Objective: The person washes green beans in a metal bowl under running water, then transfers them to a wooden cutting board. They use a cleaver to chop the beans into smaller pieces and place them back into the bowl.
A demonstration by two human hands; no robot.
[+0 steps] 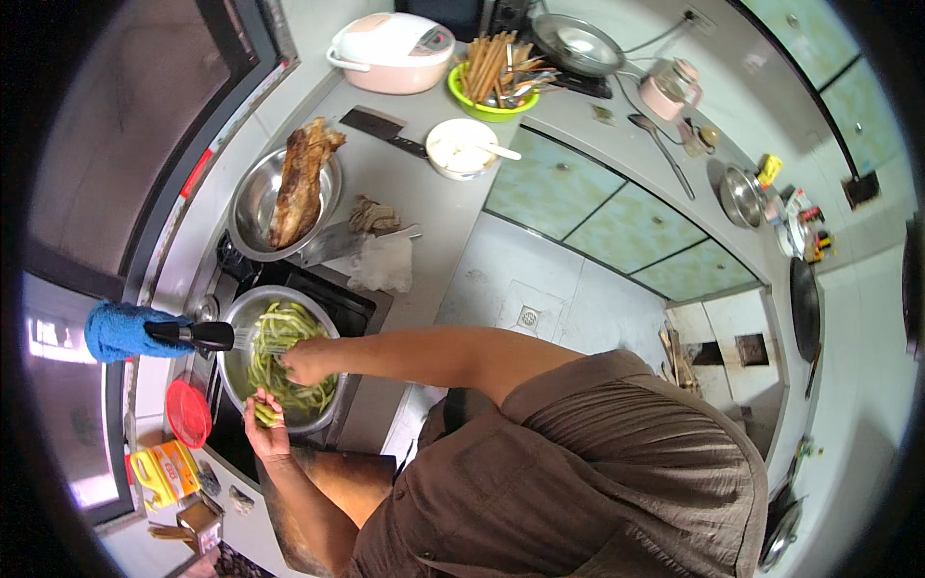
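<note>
A stainless steel basin (230, 383) with water and many light-green vegetable strips (285, 325) stands in the black sink before me. My left hand (266, 432), palm up at the basin's near-left rim, has its fingers curled around several green strips (267, 414). In the middle of the basin, my right hand (307, 363) reaches down among the strips. Its fingertips are hidden, so what it grips does not show. Water sprays into the basin from a black faucet head (213, 336), just beyond the right hand. A blue cloth (134, 331) wraps the faucet.
Beside the sink, a steel bowl (249, 209) holds a large browned piece of meat (298, 188). A cleaver (376, 126) lies near a white bowl (462, 170). A red plastic basket (188, 414) and a yellow jug (165, 473) stand left of the sink.
</note>
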